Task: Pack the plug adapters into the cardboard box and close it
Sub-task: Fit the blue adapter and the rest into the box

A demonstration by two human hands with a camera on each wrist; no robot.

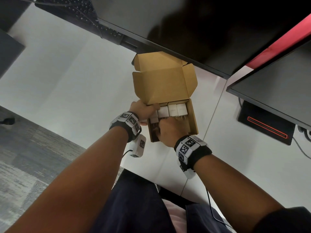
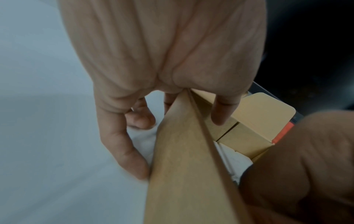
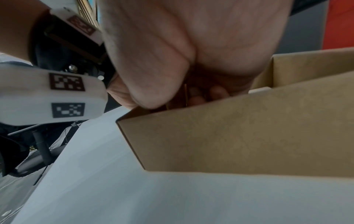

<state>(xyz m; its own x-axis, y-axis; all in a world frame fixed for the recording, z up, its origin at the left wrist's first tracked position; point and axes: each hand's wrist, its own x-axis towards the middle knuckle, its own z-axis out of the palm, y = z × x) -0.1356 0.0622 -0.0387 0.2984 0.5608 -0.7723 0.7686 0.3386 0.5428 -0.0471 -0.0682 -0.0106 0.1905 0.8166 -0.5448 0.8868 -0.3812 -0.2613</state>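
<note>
Adapters [image 1: 173,110]: you have four white ones inside the cardboard box [image 1: 193,118].
Lid [image 1: 161,84]: open; closing remains.
Left hand [image 1: 143,109]: grips the box's wall.
Right hand [image 1: 168,132]: inside; grasp unclear.

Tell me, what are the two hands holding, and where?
The left hand grips the cardboard box by its left wall's top edge. The right hand reaches inside among the white plug adapters; what it holds cannot be told.

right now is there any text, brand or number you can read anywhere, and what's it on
No readable words or numbers.
Wristbands: only black-and-white square marker patterns, no letters.
White plug adapters in the cardboard box: faint grey print on their faces, too small and blurred to read.
Cardboard box: plain, unprinted where it shows.
</note>
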